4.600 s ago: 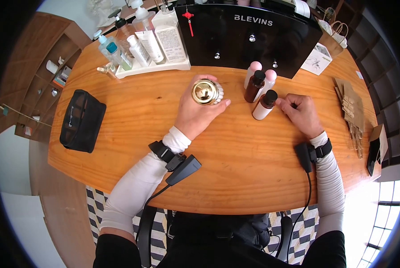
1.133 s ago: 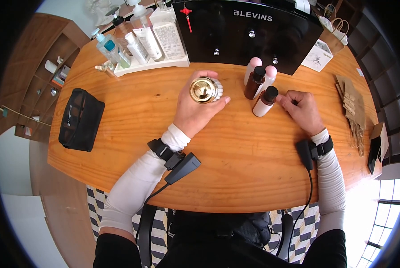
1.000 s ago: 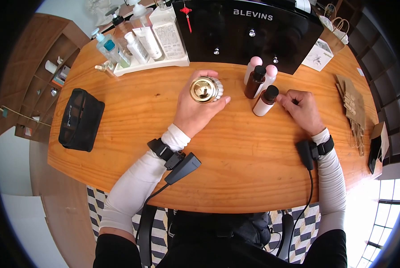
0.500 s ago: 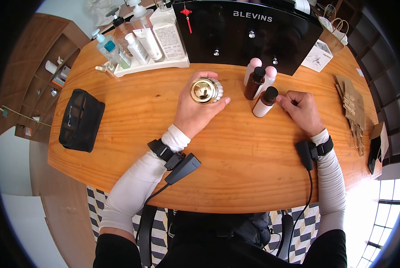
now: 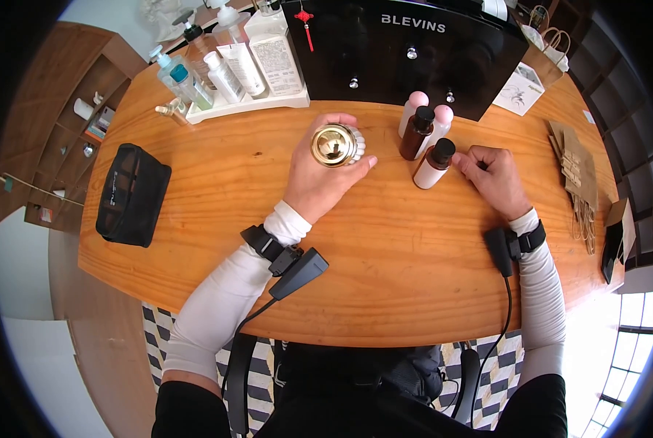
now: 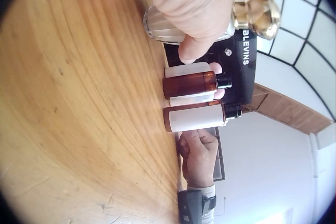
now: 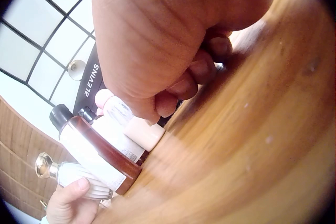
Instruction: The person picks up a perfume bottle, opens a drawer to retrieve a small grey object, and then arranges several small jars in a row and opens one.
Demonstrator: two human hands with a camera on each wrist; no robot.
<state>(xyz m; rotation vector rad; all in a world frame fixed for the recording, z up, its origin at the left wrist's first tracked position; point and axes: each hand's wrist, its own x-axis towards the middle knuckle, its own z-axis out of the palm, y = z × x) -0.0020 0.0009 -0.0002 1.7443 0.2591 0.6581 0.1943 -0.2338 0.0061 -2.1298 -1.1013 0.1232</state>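
My left hand [image 5: 319, 182] grips a ribbed glass bottle [image 6: 157, 26] with a round gold cap [image 5: 333, 144]. The bottle stands upright on the wooden table, fingers behind it and the thumb across its near side. My right hand [image 5: 494, 182] rests on the table with its fingers curled in and nothing seen in them. Its thumb side lies close to a brown bottle [image 5: 430, 174] with a white label and black cap. Behind that stands a second brown bottle [image 5: 414, 139], partly covering two pale bottles with pink round caps [image 5: 443, 114].
A black cabinet [image 5: 385, 66] lettered BLEVINS stands at the back. Left of it, a white tray [image 5: 250, 109] holds several pump bottles and tubes. A black pouch [image 5: 133, 193] lies at the left. Flat brown paper bags [image 5: 574, 175] lie at the right, near a white box [image 5: 518, 91].
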